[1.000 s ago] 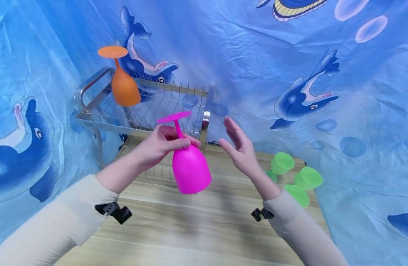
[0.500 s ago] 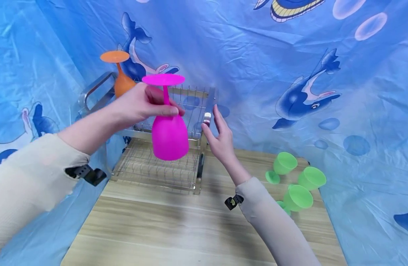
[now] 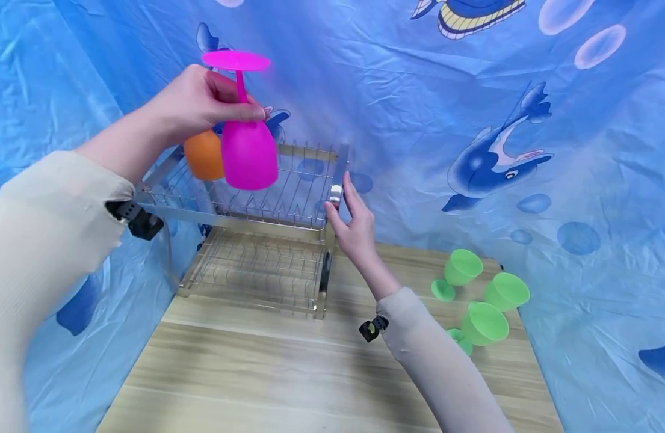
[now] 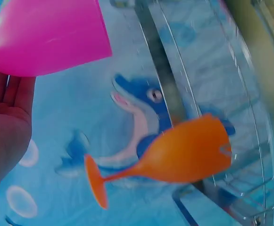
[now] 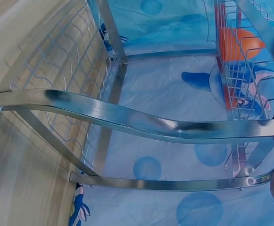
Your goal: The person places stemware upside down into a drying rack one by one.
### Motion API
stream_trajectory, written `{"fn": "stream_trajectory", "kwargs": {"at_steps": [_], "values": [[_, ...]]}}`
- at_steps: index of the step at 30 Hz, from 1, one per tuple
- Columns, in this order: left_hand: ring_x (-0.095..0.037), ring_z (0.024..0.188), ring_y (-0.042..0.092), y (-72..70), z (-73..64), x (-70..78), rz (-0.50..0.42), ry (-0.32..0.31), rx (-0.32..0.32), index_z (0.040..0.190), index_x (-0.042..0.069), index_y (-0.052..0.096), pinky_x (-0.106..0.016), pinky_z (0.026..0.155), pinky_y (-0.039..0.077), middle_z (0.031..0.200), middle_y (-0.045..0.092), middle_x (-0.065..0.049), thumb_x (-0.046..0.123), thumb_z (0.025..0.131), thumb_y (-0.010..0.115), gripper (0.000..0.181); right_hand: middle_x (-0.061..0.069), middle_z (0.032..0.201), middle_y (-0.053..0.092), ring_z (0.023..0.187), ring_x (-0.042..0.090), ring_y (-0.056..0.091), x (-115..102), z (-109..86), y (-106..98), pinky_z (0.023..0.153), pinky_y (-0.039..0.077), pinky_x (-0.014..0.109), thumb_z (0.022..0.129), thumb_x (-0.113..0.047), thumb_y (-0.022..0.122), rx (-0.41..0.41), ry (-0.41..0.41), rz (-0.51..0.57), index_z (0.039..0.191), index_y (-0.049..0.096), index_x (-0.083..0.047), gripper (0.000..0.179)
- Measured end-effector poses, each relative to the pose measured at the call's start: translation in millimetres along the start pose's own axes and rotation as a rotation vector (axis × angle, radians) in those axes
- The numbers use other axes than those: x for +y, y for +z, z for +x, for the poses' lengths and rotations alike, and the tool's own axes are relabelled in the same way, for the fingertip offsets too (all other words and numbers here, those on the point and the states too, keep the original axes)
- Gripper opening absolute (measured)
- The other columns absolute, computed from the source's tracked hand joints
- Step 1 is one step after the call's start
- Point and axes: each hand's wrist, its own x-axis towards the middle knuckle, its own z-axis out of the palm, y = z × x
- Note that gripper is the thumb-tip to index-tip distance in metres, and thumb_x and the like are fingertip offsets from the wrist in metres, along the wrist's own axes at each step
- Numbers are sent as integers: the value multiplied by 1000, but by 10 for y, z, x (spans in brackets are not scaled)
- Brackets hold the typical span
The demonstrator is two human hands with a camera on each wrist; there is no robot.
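Observation:
My left hand [image 3: 199, 105] pinches the stem of a pink goblet [image 3: 249, 155], turned upside down with its base on top, above the upper tier of a metal dish rack [image 3: 256, 224]. An orange goblet [image 4: 188, 150] stands upside down in that tier, partly hidden behind the left hand and the pink goblet in the head view. The pink goblet's bowl [image 4: 47, 37] also shows in the left wrist view. At the rack's right side my right hand [image 3: 356, 231] rests against the end frame, its fingers fairly straight; only a sliver of it shows in the right wrist view.
Several green goblets [image 3: 464, 267] sit at the right of the wooden table [image 3: 310, 373], some of them tilted. The rack's lower tier [image 3: 256, 270] stands on the table at the back left. A blue cloth with dolphins [image 3: 397, 120] hangs close behind and at both sides.
My left hand has raised the pink goblet up and to the left, from in front of the rack to above its upper tier. My right hand has moved left to the rack's side.

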Motion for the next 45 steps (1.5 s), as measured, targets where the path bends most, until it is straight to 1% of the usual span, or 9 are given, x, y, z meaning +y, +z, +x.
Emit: {"fn": "stream_trajectory", "kwargs": {"at_steps": [5,9,12,14,19,28,35,40,45], "values": [[-13,109,59,-46,215,-276,-54,-94,101,113,18,82,-27,87,49,97,77,15,42,93,85,31,17,168,38,155,28,40,4,-13,24,126,34,32,105,-17,71,-20,18,-24,164,36,-1,71],[-12,106,61,-9,322,-484,-71,-130,146,115,16,81,-26,89,51,95,75,14,43,91,86,36,18,168,38,155,29,40,0,-10,45,127,33,34,105,-18,71,-32,3,-32,164,35,0,71],[-15,108,63,31,391,-597,-39,-166,147,120,16,80,-29,94,56,99,75,11,49,90,86,45,19,167,39,155,30,40,2,-1,54,127,33,34,105,-17,71,-27,-18,-37,164,36,1,71],[-19,114,63,55,435,-650,1,-200,138,124,17,77,-35,101,57,107,74,7,56,89,84,53,18,167,39,155,30,41,6,3,54,127,33,34,104,-15,72,-21,-24,-38,164,36,1,72],[-29,129,59,83,502,-740,73,-259,123,136,13,71,-50,115,50,128,69,-7,65,89,77,70,16,168,38,155,28,40,8,14,51,127,33,34,104,-16,72,-28,-21,-40,164,36,-1,72],[-32,131,56,180,599,-806,123,-242,73,148,9,64,-50,112,52,140,66,-17,59,94,75,74,15,168,38,155,29,40,9,25,36,128,33,35,104,-17,72,-39,-21,-34,165,35,0,73],[-35,138,53,215,706,-837,141,-276,51,151,9,61,-51,117,48,148,62,-18,62,95,74,79,16,167,39,153,30,43,34,26,4,127,35,35,103,-17,74,-25,-20,-43,164,36,0,74],[-37,137,53,256,713,-891,152,-254,24,148,6,62,-54,115,49,145,62,-21,58,96,73,74,15,168,39,153,30,43,43,18,-11,126,35,35,103,-18,74,-25,-7,-41,165,36,-2,74],[-37,138,50,294,699,-940,127,-221,24,148,7,57,-56,115,48,139,60,-18,52,97,76,70,15,168,40,154,30,42,66,26,-17,127,34,36,103,-18,74,-17,-12,-50,165,36,-3,74]]}}
